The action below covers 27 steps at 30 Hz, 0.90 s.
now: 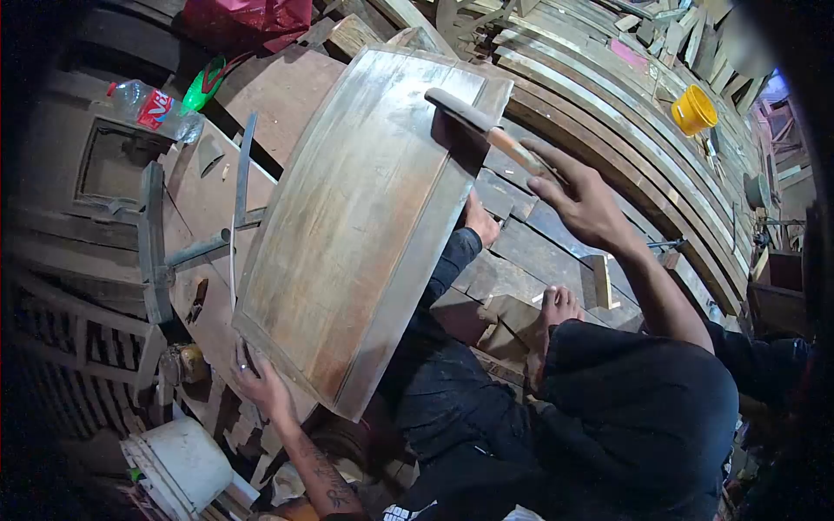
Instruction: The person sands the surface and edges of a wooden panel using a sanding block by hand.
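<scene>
A framed wooden panel point(334, 252), like a cabinet door, lies tilted in front of me, its surface partly pale and partly reddish brown. My left hand point(263, 388) grips its lower left corner, some of the fingers hidden by the edge. Over the panel's upper right side, my right hand point(582, 200) holds a hand tool point(459, 108) by its wooden handle. The tool's long dark head is in line with the handle and casts a shadow on the panel; its exact kind is unclear, and I cannot tell whether it touches the wood.
Long stacked boards point(625, 156) run along the right. A yellow bucket point(693, 110) stands at the far right. At left are a plastic bottle point(156, 108), a metal bar point(243, 169) and a white tub point(187, 460). My bare foot point(556, 308) rests by wood scraps.
</scene>
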Motion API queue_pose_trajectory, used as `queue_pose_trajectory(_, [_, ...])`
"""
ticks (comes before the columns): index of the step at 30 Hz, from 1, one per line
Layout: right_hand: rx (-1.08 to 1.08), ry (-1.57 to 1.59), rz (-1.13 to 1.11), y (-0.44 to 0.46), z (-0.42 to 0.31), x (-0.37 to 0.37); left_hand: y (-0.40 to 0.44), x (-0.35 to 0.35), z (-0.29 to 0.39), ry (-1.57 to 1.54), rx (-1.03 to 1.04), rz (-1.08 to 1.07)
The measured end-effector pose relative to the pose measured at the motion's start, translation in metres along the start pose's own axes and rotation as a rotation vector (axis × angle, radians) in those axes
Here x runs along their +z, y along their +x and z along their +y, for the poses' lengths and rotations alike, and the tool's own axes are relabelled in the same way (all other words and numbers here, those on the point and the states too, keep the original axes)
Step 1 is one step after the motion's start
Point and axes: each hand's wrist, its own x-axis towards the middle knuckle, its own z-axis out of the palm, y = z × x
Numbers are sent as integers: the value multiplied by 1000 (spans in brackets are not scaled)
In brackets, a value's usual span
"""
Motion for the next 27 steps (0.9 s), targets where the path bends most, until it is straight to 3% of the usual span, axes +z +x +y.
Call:
queue_pose_trajectory(1, [0, 2, -2, 2, -6, -2, 0, -1, 5, -26, -19, -2])
queue_pose_trajectory(3, [467, 203, -181, 7, -23, -13, 0, -5, 15, -52, -34, -6])
queue_pose_trajectory(9, [338, 260, -53, 9, -4, -6, -1, -4, 10, -92, -57, -26])
queue_pose_trajectory(13, [464, 250, -112, 9, -13, -4, 2, -2, 2, -65, -4, -32])
queue_pose_trajectory(15, [241, 67, -21, 6, -6, 2, 1, -2, 2, -76, 1, -34])
queue_pose_trajectory(17, [279, 153, 6, 5, -3, 4, 2, -4, 6, -63, 3, -38])
queue_pose_trajectory(23, [319, -59, -99, 11, -20, -6, 0, -3, 10, -85, -71, -32])
queue_pose_trajectory(24, [156, -44, -46, 7, -16, -1, 0, -2, 8, -85, -72, -33])
queue_pose_trajectory(27, [158, -39, -30, 5, -22, 3, 0, -1, 3, -98, -13, -28])
